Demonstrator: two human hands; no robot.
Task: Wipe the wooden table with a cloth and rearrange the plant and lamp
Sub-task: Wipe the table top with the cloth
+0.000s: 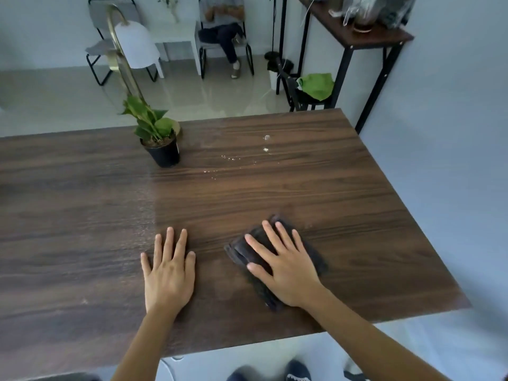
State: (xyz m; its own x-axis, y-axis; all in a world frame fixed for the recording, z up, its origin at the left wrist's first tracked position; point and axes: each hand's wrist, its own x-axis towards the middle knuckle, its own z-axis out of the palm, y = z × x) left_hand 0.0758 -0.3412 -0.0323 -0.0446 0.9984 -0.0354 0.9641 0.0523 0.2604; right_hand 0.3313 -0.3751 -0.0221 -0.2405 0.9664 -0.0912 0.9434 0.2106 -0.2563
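Observation:
My right hand (286, 268) lies flat, fingers spread, pressing a dark folded cloth (316, 257) onto the wooden table (82, 215) near its front right. My left hand (169, 273) rests palm-down on the bare wood to the left, holding nothing. A green plant in a black pot (162, 149) stands at the far edge. Just behind it rises a lamp with a brass arched stem and a white shade (136, 45); its base is mostly hidden by the plant. Small wet drops and white specks (265, 144) dot the wood to the right of the plant.
A wall runs close along the table's right side. Beyond the far edge are a dark side table (357, 34) with clutter, a chair with a green cloth (316, 85), metal chairs and a seated person (222, 34). My feet show below the front edge.

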